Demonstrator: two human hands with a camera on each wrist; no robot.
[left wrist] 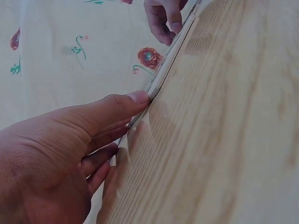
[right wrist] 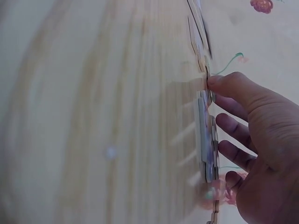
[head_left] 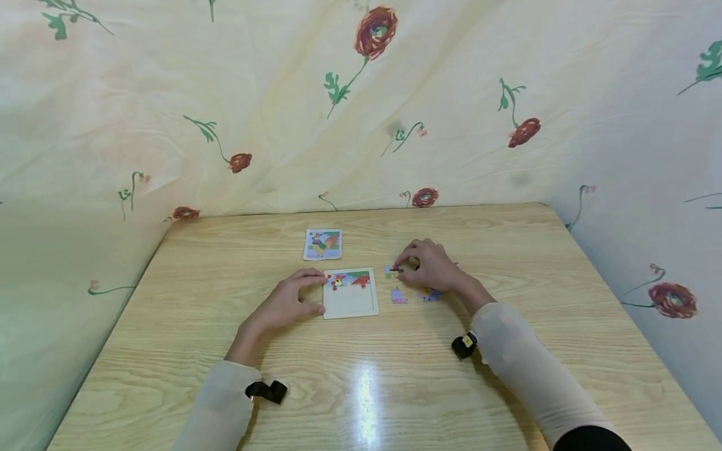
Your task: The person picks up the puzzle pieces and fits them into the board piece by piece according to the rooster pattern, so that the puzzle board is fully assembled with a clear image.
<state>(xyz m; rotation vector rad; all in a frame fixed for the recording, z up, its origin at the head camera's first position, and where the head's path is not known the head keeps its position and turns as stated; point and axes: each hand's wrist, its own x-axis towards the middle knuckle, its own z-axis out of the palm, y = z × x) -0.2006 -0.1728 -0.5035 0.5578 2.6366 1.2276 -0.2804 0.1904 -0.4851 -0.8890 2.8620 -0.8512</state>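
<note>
A white puzzle board (head_left: pixel 351 305) lies on the table, its upper part filled with colourful picture pieces and its lower part bare. My left hand (head_left: pixel 290 297) rests against the board's left edge, thumb near the lower corner and fingers near the upper one. In the left wrist view the thumb (left wrist: pixel 126 103) touches the edge of the board. To the right of the board, my right hand (head_left: pixel 431 266) pinches a small puzzle piece (head_left: pixel 397 270) between thumb and index finger. More loose pieces (head_left: pixel 398 296) lie below and beneath that hand, some partly hidden.
A square picture card (head_left: pixel 323 244) lies behind the board, showing a colourful scene. The wooden table (head_left: pixel 254 244) meets a flowered cloth (head_left: pixel 293 125) at its back and sides. Black wrist cameras (head_left: pixel 464 346) are strapped on both light sleeves.
</note>
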